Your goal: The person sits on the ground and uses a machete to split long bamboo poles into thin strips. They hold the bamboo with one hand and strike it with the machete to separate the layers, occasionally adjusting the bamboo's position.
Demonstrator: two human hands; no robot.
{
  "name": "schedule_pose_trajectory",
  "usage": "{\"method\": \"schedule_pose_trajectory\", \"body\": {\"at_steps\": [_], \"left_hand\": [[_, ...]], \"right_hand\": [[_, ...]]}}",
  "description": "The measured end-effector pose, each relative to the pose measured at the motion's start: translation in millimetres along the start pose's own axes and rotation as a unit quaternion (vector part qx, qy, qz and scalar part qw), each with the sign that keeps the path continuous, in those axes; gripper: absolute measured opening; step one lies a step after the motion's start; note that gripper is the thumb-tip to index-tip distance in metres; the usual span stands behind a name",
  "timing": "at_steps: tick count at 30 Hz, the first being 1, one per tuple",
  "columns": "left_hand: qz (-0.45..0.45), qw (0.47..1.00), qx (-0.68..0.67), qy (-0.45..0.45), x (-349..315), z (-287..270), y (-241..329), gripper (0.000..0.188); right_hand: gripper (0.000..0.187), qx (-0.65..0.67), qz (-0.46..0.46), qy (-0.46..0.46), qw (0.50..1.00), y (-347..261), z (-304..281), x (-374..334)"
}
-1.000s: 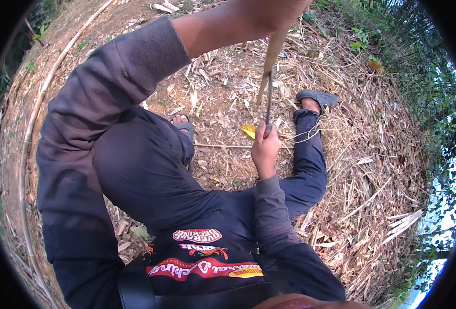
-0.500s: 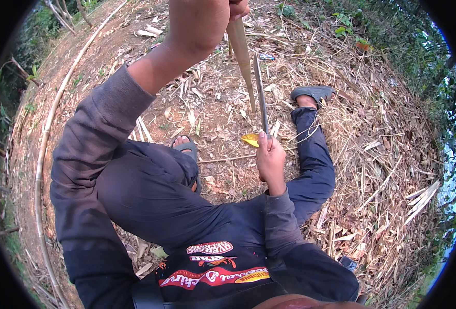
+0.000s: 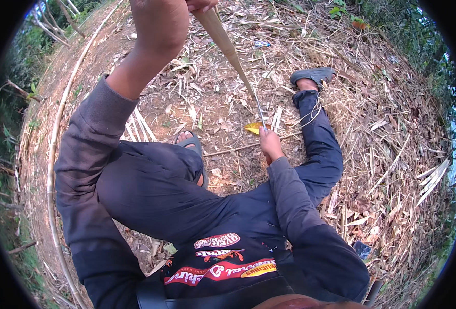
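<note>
At the top of the head view, my left hand [image 3: 162, 23] is raised and closed around a pale, tapered piece of bamboo [image 3: 221, 40]; the bamboo's upper end is out of view. It slants down to the right, its narrow tip lowest. My right hand [image 3: 270, 145], low between my legs, is closed on a knife whose handle is hidden in the fist. The knife's blade [image 3: 260, 111] points up, seen nearly edge-on, and meets or overlaps the bamboo's tip; whether they touch I cannot tell. A yellow leaf [image 3: 252, 127] lies beyond my right hand.
I sit on sloping ground covered in dry leaves [image 3: 377, 170] and bamboo scraps. My sandalled foot [image 3: 313, 76] is stretched out at the right, the other foot [image 3: 189, 141] tucked in. A long pole [image 3: 52, 170] runs along the left. Green bushes [image 3: 418, 46] stand at the far right.
My left hand has moved left, and the bamboo now leans more. My right hand has shifted slightly right, with the knife turned edge-on and its blade now at the bamboo's tip.
</note>
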State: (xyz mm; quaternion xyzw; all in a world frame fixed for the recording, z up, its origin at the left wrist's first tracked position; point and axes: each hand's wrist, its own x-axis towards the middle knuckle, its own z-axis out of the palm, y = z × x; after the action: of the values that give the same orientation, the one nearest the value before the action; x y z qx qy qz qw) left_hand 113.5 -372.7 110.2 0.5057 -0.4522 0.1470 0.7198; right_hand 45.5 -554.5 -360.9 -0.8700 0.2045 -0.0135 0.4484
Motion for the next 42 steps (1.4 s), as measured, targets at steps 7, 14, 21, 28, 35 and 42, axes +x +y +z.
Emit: {"method": "schedule_pose_trajectory", "body": {"at_steps": [7, 14, 21, 28, 35, 42], "left_hand": [[0.017, 1.0, 0.013, -0.002, 4, -8, 5, 0.045], [0.008, 0.996, 0.048, 0.074, 5, 6, 3, 0.045], [-0.087, 0.971, -0.22, 0.024, 17, -40, -23, 0.046], [-0.107, 0.962, -0.246, 0.049, 12, -88, -12, 0.044], [-0.024, 0.983, 0.033, 0.178, 15, -46, 22, 0.046], [-0.049, 0.989, 0.058, 0.128, 18, -37, 31, 0.044]], "right_hand": [[0.062, 0.57, 0.271, -0.229, 0.741, -14, -16, -2], [0.051, 0.146, -0.078, 0.104, 0.981, -84, -19, -58], [0.057, 0.02, 0.001, 0.102, 0.995, -13, 23, -6], [0.067, 0.333, 0.247, -0.115, 0.903, 0, 11, 2], [0.07, 0.149, 0.161, -0.047, 0.975, 33, 33, 12], [0.066, 0.187, 0.132, -0.062, 0.971, 3, 21, 0]]}}
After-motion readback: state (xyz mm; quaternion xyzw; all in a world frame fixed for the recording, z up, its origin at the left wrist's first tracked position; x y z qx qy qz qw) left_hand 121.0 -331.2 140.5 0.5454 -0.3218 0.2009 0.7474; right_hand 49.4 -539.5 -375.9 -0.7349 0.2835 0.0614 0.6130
